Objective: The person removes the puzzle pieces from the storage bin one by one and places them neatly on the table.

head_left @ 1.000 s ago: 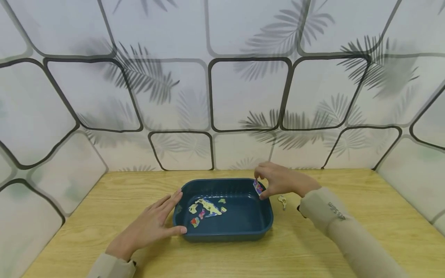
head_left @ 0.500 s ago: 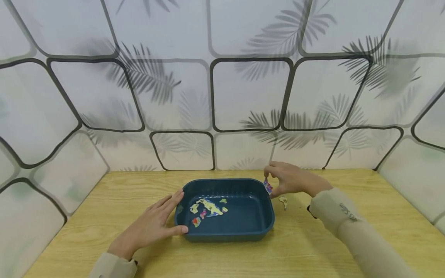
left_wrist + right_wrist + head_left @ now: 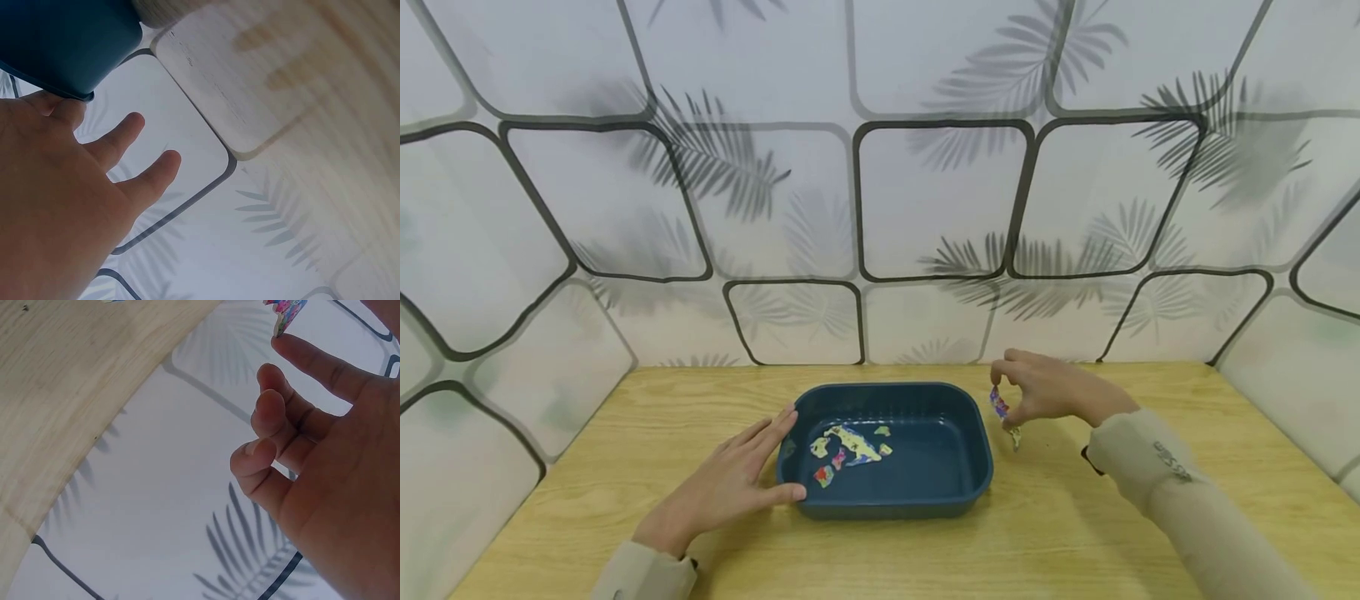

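Observation:
My right hand (image 3: 1054, 389) is in the air just right of the tray, pinching an irregular, thin purple, blue and red flat piece (image 3: 999, 403) between thumb and index finger. In the right wrist view the piece (image 3: 289, 311) shows at the index fingertip, its upper part cut off. Below that hand a pale yellow flat piece (image 3: 1016, 438) lies on the table, partly covered by the thumb. My left hand (image 3: 718, 493) rests on the dark blue tray (image 3: 891, 509) at its left end, fingers extended. The left wrist view shows fingers (image 3: 122, 137) spread beside the tray's outer wall.
Several irregular flat pieces lie in the tray's left half, among them a long pale yellow one (image 3: 854, 444) and a red one (image 3: 823, 476). The wooden table (image 3: 880, 558) ends at a patterned backdrop (image 3: 940, 200), which also rises on both sides.
My right hand has moved right with the pinched piece, from over the tray's right end to beyond its rim, above the piece on the table. My left hand stays put on the tray.

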Motion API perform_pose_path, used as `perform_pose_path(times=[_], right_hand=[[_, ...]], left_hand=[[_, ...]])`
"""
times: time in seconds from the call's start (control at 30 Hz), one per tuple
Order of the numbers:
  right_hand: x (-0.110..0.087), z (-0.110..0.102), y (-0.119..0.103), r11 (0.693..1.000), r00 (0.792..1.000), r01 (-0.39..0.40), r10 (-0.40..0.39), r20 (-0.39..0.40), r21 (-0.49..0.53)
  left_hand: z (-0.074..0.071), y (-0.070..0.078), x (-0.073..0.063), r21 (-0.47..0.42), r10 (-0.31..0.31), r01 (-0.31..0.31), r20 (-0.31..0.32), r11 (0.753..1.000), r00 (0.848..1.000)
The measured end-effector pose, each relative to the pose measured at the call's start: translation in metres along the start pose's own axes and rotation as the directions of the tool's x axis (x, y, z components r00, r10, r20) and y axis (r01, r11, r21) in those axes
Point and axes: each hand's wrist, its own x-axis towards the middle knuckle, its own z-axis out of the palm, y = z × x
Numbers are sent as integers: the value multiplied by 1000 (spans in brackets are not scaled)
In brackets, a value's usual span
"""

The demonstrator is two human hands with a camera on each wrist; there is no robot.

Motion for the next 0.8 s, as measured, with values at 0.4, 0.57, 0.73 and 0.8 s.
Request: perform_pose_path(times=[0.4,0.57,0.73,0.8], right_hand=[[-12,5,16,999,998,-45,44,39,18],[-17,9,23,999,998,-46,46,37,16],[-19,16,30,998,997,-67,66,46,18],[-19,19,32,997,995,-77,77,57,13]], left_hand=[[-3,1,1,14,5,-5,-8,1000,1000],[-2,2,1,19,9,-9,-11,1000,1000],[0,2,0,15,1,-1,-9,1000,1000],[0,1,0,16,2,-2,-11,1000,1000]])
